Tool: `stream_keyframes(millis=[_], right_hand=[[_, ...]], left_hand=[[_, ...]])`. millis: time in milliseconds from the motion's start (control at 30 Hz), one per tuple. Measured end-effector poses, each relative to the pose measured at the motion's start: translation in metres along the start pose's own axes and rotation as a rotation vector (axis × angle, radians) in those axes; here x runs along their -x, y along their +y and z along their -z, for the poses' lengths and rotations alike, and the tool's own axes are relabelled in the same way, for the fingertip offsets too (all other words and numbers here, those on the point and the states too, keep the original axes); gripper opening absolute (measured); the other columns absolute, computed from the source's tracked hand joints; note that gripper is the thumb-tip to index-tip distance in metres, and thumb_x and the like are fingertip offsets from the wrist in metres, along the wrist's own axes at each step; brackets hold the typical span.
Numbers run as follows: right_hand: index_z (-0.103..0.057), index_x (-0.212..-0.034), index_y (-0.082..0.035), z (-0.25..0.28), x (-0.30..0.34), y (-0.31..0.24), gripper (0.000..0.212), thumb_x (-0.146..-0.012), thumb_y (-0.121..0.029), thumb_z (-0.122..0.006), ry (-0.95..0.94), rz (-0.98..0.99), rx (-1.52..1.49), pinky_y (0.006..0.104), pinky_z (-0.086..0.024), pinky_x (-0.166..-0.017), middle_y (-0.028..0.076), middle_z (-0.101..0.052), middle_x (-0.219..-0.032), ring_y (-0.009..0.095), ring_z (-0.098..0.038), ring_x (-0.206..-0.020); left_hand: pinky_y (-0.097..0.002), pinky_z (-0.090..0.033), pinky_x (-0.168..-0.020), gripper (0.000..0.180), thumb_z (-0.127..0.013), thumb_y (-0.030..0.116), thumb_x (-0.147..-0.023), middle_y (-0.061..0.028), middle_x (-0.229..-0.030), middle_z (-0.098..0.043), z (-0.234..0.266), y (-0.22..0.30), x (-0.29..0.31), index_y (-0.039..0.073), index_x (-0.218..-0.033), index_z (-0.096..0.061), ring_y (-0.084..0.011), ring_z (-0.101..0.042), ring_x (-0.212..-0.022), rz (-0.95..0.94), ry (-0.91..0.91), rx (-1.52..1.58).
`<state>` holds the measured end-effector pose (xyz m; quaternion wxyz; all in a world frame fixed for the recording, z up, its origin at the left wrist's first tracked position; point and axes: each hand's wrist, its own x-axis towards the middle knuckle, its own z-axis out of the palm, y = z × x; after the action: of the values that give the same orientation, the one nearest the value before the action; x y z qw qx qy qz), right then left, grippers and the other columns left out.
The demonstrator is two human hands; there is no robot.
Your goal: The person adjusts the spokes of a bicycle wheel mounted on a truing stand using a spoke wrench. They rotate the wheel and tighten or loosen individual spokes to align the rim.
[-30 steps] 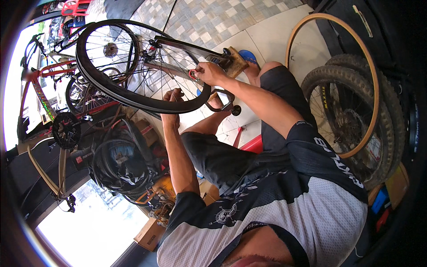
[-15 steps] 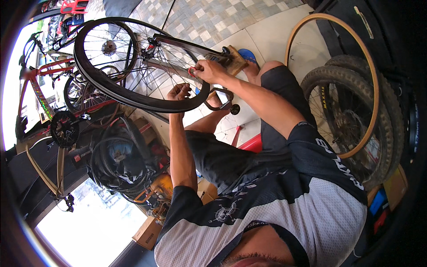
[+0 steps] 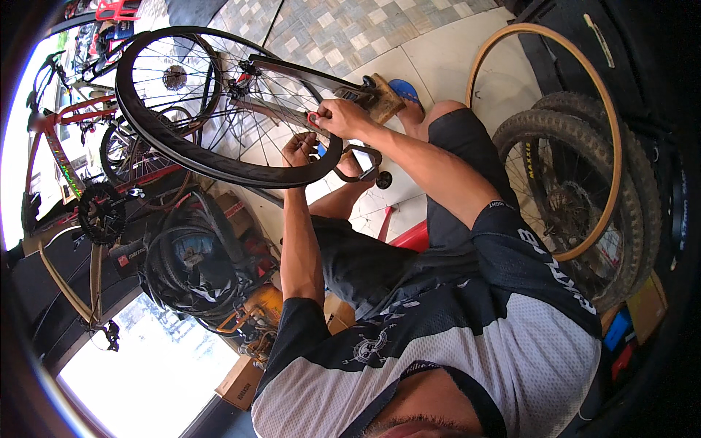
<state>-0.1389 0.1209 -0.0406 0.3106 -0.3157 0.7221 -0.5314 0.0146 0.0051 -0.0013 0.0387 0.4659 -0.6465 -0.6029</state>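
Note:
A bicycle wheel with a deep black rim and thin dark spokes sits in a metal truing stand on a wooden base. My right hand is closed on a small red spoke wrench beside the near part of the rim. My left hand reaches among the spokes just inside the rim. Its fingers are curled together, and what they pinch, if anything, is too small to make out. The wheel's hub is held between the stand's arms.
A tan rim hoop and knobby tyres stand at the right. At the left are a red bicycle frame, a black crankset and a heap of black tyres and tubes. A red stool shows between the legs.
The whole view has shifted slightly. My left fingers have moved a little among the spokes and look more curled; my right hand keeps the red wrench at nearly the same spot.

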Motion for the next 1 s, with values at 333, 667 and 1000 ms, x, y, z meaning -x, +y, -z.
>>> stream_keyframes(millis=[333, 667, 1000], right_hand=[[-0.072, -0.09, -0.003, -0.0028, 0.0021, 0.0008, 0.036, -0.085, -0.038, -0.068, -0.002, 0.011, -0.038, 0.0483, -0.053, -0.074, 0.022, -0.071, -0.085, 0.041, -0.069, -0.083], [-0.07, -0.094, -0.003, -0.0013, 0.0034, 0.0006, 0.033, -0.086, -0.035, -0.068, -0.026, 0.011, 0.011, 0.0471, -0.053, -0.076, 0.02, -0.072, -0.089, 0.039, -0.069, -0.087], [-0.068, -0.092, -0.002, 0.0024, 0.0042, -0.0037, 0.03, -0.085, -0.031, -0.069, -0.042, -0.014, 0.011, 0.0458, -0.052, -0.075, 0.019, -0.071, -0.088, 0.038, -0.069, -0.086]], left_hand=[[-0.0231, -0.045, -0.055, 0.025, -0.076, 0.026, -0.092, -0.0035, -0.082, -0.069, 0.0025, 0.0001, 0.0036, 0.003, -0.101, -0.069, -0.0088, -0.059, -0.064, -0.002, 0.003, 0.021], [-0.0241, -0.046, -0.059, 0.029, -0.076, 0.029, -0.091, -0.0033, -0.084, -0.069, 0.0065, 0.0027, 0.0066, 0.003, -0.1, -0.069, -0.0105, -0.06, -0.068, -0.018, -0.01, -0.021], [-0.0261, -0.047, -0.062, 0.03, -0.077, 0.03, -0.091, -0.004, -0.083, -0.069, 0.0056, 0.0062, 0.0091, 0.002, -0.099, -0.069, -0.0126, -0.061, -0.069, -0.025, -0.003, -0.035]])
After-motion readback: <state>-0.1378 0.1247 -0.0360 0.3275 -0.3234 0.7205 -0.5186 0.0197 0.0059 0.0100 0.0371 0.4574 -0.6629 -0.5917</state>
